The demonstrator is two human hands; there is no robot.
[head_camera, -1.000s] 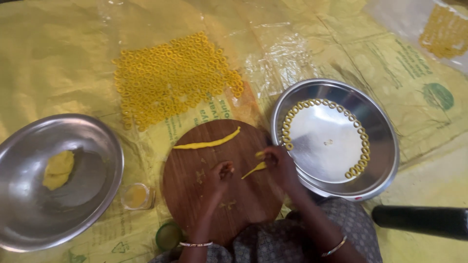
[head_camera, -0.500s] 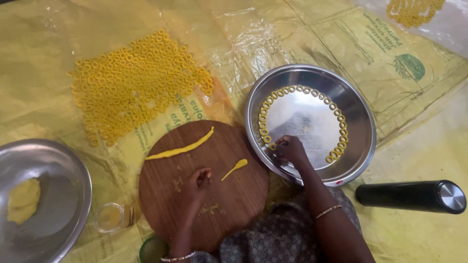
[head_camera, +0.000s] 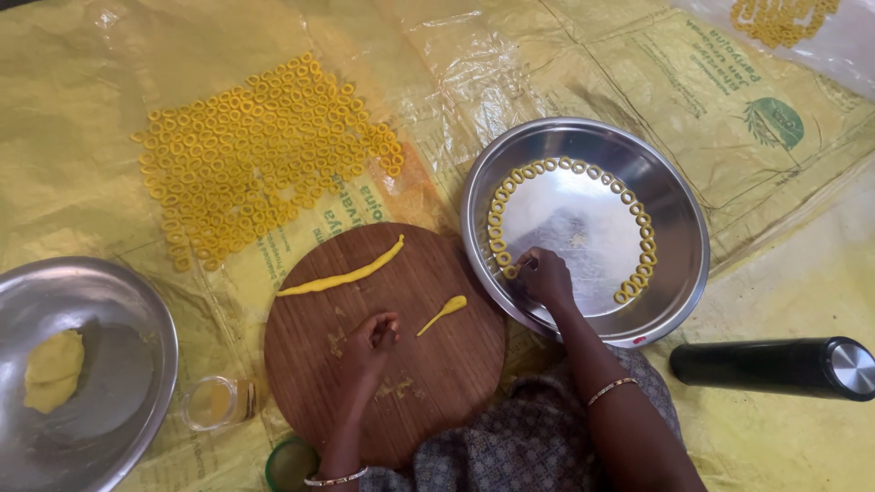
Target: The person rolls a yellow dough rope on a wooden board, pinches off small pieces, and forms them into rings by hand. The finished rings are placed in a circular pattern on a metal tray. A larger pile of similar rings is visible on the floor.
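My right hand (head_camera: 545, 275) reaches into the round steel plate (head_camera: 679, 228), fingertips pinched on a small yellow dough ring at the lower left end of the arc of rings (head_camera: 565, 168) along the plate's inner edge. My left hand (head_camera: 372, 335) rests on the round wooden board (head_camera: 437, 383), fingers curled, holding nothing I can see. On the board lie a long thin yellow dough rope (head_camera: 344, 272) and a short dough piece (head_camera: 444, 313) just right of my left hand.
Many yellow dough rings (head_camera: 260, 155) are spread on the yellow plastic sheet behind the board. A steel bowl (head_camera: 118, 401) with a dough lump (head_camera: 53, 369) sits at left. A small glass cup (head_camera: 217, 402), a green lid (head_camera: 290, 465) and a black cylinder (head_camera: 775, 366) lie near me.
My right hand moved from the board into the steel plate and left the short dough piece on the board. My left hand stayed on the board. The view shifted.
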